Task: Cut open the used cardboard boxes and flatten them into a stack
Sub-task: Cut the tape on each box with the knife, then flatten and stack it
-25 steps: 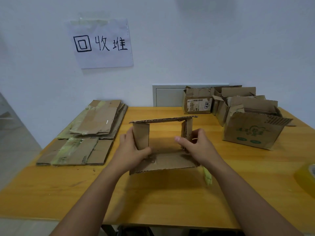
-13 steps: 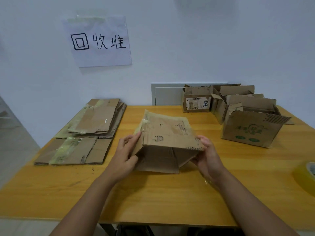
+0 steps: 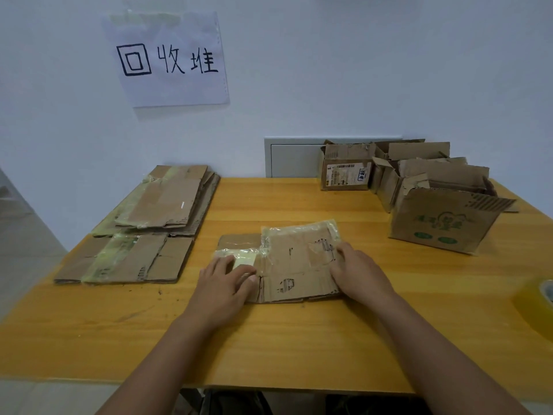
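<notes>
Fingers [image 3: 239, 272] on the left hand [image 3: 223, 290] are laid out pretty much straight, pressing down flat on the left end of the box [image 3: 294, 266], right on a shiny taped patch. The right hand [image 3: 357, 275] does the same on the right end, palm down with fingers spread over the cardboard, not curled round anything as far as I can see, though the fingertips blur a bit into the tape there. Neither hand is gripping, just pushing.

The box itself is squashed flat on the table [image 3: 299, 339], about the middle, a bit nearer than the halfway line. It's got clear tape over the far part and a couple of torn holes in the near panel.

Off to the left sits the stack [image 3: 161, 202] of already flattened cardboard, towards the far corner, with another flat piece [image 3: 128, 260] just near of it, touching or almost. Far right there's a bunch of boxes still standing: a labelled box [image 3: 345, 169] against the wall, and a green-print box [image 3: 446, 223] nearest of the group, well apart from the hands.

A tape roll [image 3: 538, 304] pokes in at the right edge. On the wall above the stack hangs a paper sign [image 3: 167, 59] with handwritten characters.
</notes>
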Demonstrator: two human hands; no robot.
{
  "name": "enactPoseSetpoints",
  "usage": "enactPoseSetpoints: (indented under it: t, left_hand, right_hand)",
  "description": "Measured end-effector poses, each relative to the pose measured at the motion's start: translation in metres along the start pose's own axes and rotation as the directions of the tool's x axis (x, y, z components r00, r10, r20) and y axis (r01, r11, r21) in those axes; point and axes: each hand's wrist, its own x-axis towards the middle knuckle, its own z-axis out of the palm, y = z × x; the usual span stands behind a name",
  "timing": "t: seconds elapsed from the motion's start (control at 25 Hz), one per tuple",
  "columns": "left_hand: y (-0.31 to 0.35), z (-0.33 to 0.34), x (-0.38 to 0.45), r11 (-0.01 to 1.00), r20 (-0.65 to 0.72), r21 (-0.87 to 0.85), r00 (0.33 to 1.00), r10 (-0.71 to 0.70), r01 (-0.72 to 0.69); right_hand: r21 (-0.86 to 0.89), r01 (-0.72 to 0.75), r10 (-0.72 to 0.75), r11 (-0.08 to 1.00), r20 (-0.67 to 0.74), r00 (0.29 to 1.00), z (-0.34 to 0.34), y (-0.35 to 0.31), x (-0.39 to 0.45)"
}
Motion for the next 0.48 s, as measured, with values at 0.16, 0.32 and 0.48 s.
enactPoseSetpoints:
  t: [0.16, 0.32, 0.48]
  left_hand:
    - [0.017, 0.007, 0.014, 0.992, -0.092, 0.125, 0.996, 0.013, -0.001]
    - [0.025, 0.009, 0.037, 0.98, -0.021, 0.176, 0.995, 0.094, -0.089]
    - [0.023, 0.015, 0.047, 0.97, 0.122, 0.233, 0.991, 0.049, -0.076]
  right_hand:
    - [-0.204, 0.038, -0.031, 0.978, 0.037, 0.999, 0.003, -0.005, -0.002]
    - [-0.351, 0.086, -0.061, 0.932, 0.082, 0.995, 0.011, -0.013, -0.006]
    - [-0.446, 0.105, -0.112, 0.889, 0.01, 0.994, 0.013, -0.026, 0.007]
